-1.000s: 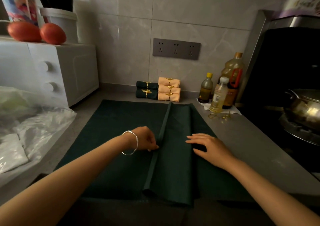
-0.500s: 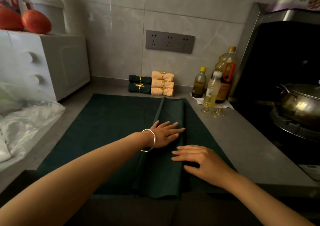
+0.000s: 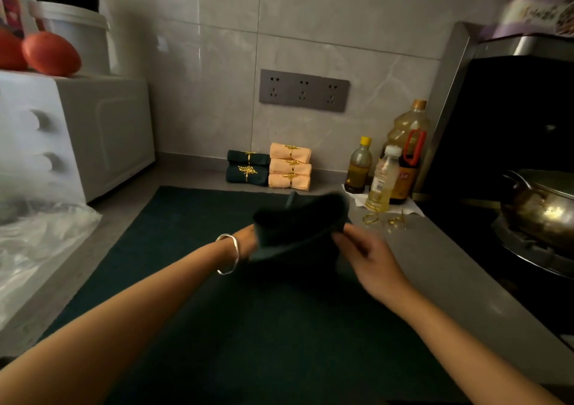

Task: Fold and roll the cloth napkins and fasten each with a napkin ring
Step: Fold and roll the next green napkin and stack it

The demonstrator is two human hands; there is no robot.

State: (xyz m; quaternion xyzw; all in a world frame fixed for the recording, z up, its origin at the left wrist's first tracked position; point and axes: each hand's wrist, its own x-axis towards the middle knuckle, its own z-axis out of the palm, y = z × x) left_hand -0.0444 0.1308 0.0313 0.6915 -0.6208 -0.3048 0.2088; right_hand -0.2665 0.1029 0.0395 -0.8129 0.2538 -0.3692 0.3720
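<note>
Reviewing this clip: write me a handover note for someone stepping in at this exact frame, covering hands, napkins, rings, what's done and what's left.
Left hand: grips the left end of the folded dark green napkin; its fingers are hidden behind it.
Right hand: pinches the napkin's right end.
The napkin is held up above the green cloth spread on the counter.
Done: two green rolls and three peach rolls, each ringed, stacked at the wall.
Loose gold rings lie by the bottles.
Left: roll this napkin and slip on a ring.
</note>
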